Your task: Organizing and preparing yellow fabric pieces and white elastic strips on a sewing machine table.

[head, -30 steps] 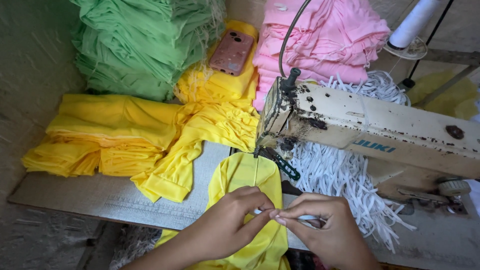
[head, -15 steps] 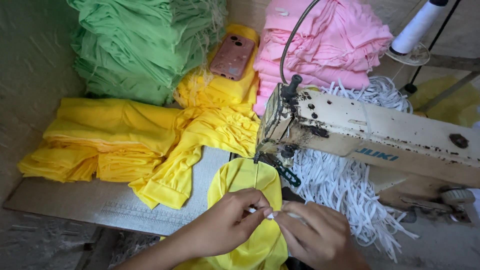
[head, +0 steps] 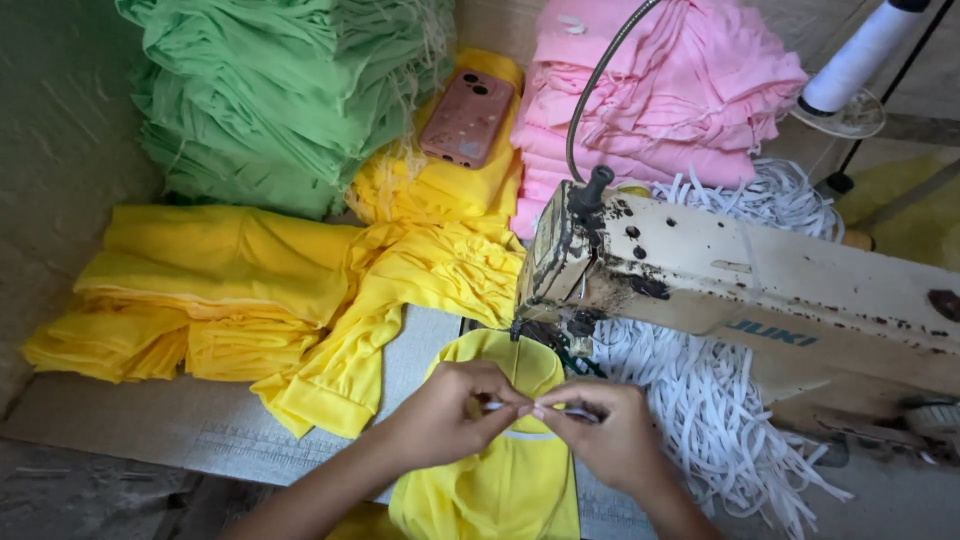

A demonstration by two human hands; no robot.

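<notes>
Elastic strip is being pinched between left hand and right hand, over the yellow garment piece just below the sewing machine's needle; careful lining-up under it seems called for next.

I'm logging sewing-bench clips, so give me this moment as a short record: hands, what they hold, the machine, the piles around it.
left hand: pinching a thin white strip over the yellow piece
right hand: pinching the same strip from the other side
sewing machine: worn cream body, its head above the yellow piece
white strips: loose heap under the machine arm
piles: green stack far left, pink stack behind machine, yellow garments left
phone: pink, lying on a yellow pile
thread cone: white, far right
</notes>
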